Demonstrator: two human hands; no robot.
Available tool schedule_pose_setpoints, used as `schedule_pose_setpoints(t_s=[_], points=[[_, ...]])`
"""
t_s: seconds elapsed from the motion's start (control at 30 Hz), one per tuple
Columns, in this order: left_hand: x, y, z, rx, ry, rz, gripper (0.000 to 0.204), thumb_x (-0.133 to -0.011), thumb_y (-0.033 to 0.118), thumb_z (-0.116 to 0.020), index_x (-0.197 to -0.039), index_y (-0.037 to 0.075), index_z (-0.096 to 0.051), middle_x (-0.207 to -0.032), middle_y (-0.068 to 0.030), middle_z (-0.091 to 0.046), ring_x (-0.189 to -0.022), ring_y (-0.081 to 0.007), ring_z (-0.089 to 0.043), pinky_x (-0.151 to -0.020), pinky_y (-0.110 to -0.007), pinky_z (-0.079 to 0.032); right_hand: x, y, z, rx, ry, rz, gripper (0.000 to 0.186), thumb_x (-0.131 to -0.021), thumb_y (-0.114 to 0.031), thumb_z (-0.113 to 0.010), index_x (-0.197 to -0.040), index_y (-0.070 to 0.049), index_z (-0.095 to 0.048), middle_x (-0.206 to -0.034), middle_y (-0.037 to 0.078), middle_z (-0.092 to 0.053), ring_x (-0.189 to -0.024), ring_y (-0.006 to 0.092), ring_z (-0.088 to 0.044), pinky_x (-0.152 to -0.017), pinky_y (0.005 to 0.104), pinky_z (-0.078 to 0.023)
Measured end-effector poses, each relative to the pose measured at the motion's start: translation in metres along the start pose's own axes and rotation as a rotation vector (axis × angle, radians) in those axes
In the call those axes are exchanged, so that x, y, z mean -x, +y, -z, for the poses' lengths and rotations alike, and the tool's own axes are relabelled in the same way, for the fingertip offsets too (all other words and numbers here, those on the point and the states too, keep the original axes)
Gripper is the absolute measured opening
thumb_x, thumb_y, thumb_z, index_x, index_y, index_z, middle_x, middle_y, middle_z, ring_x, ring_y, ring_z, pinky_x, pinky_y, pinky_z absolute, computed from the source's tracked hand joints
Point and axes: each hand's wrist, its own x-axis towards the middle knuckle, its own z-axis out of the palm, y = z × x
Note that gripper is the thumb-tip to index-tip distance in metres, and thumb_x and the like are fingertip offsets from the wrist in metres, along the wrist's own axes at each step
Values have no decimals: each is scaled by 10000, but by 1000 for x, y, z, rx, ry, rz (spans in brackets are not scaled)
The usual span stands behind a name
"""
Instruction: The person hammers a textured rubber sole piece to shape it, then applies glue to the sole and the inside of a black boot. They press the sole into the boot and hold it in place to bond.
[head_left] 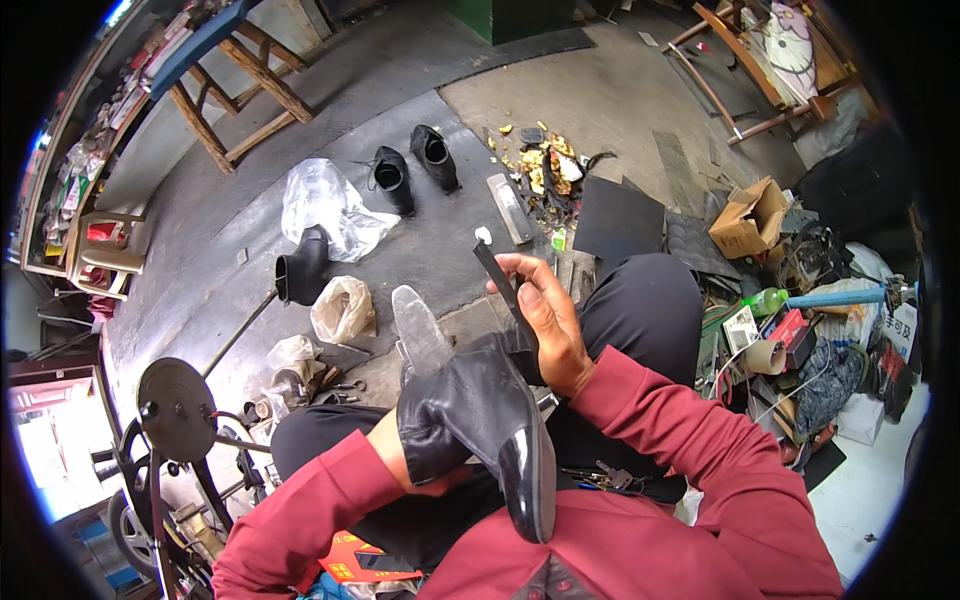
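Observation:
Across my lap lies a black leather ankle boot (470,405) with a shiny toe pointing toward me. My left hand (393,450) is closed around its shaft from below, its fingers mostly hidden. A grey, round-ended flat piece (422,328) sticks up at the boot's far side; I cannot tell whether it belongs to the boot. Raised beside the boot, my right hand (548,318) pinches a thin dark strip (495,272) between thumb and fingers. A small white blob (483,235) shows at the strip's upper end, possibly on it.
A black boot (303,266) lies near a clear plastic bag (330,205). Two black shoes (390,178) stand beyond. A hand-cranked machine wheel (176,410) rises at left. Scraps (548,165) litter the floor ahead; a cardboard box (750,218) and clutter fill the right.

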Motion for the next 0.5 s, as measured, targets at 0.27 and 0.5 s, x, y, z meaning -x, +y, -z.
schedule_pose_setpoints(t_s=[0.27,0.5], points=[[23,39,-2,1395,299,805,987,-753,516,-951,-1501,16,-545,-1509,-136,-593,-1396,-268,-566,-1189,-458,-433,-15,-27,-6,-166,-130,267,690,-1100,-521,-480,-1517,24,-411,-1417,227,-592,-1362,310,-570,-1192,448,-380],[-22,41,-23,1207,707,573,563,-923,284,-840,-1380,43,-617,-1221,-46,-730,-1126,-157,-686,-995,-346,-547,-34,-44,-7,-92,-176,468,737,-1097,-565,-472,-1557,2,-368,-1567,248,-487,-1499,358,-448,-1266,487,-293]])
